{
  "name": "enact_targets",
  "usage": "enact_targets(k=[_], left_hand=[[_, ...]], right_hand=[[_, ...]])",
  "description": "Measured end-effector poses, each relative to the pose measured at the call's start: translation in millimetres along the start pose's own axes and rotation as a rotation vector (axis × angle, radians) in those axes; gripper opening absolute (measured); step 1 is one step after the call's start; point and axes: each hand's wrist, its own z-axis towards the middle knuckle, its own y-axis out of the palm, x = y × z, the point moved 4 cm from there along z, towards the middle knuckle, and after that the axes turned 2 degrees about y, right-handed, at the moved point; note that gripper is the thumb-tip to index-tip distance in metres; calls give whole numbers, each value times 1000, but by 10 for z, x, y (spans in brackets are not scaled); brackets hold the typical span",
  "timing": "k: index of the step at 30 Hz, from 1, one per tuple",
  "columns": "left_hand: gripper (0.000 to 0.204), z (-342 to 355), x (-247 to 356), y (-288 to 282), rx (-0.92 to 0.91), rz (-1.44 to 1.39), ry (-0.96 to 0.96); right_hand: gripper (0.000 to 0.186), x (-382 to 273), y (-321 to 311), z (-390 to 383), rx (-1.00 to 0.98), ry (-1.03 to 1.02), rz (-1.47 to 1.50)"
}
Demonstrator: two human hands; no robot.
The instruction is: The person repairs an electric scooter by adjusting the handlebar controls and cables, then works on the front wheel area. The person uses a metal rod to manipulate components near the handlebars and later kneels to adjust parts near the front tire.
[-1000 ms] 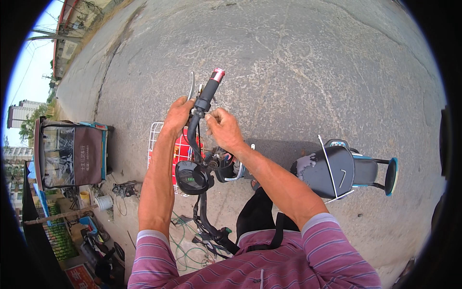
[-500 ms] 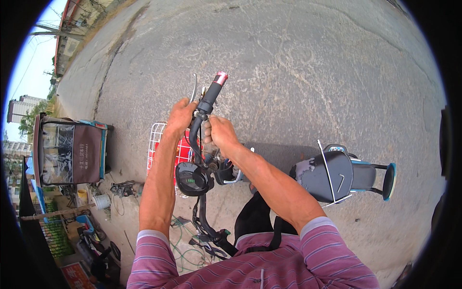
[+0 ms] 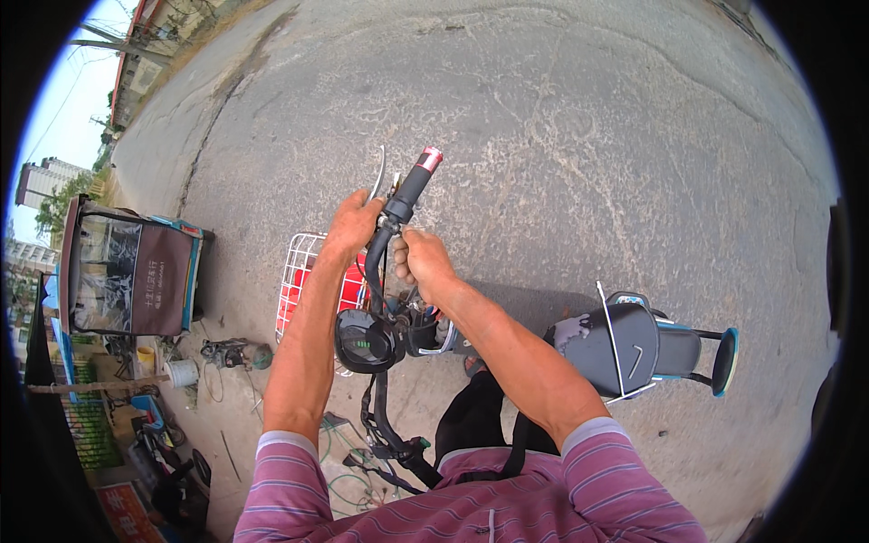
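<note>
L hand point(image 3: 356, 222) at approx. 9 o'clock of the metal clamp point(image 3: 389, 221) on the bike's black handlebar point(image 3: 375, 270), fingers bent in against the bar fittings; can't tell if it grips anything. R hand point(image 3: 425, 260) at approx. 4–5 o'clock of same clamp, thumb + forefinger narrow, tips v. close to it, other fingers curled; can't tell if a small part's pinched. Black grip point(image 3: 414, 190) w/ red end at 1 o'clock of clamp, brake lever point(image 3: 381, 167) at 12, dark display point(image 3: 367, 337) approx. 6. From display: white wire basket point(image 3: 291, 271) 10–11, seat point(image 3: 584, 348) 3, covered brown vehicle point(image 3: 158, 290) 9–10, white bucket point(image 3: 183, 373) 8–9.
</note>
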Motion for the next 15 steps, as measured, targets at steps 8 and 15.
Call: enact_targets(k=[8,15], left_hand=[[48,-22,60,-25,-14,95,-28],[52,84,-154,-32,54,119,25]], right_hand=[[35,-47,-61,-34,105,-189,-163],[32,-25,-38,2,-73,14,-36]])
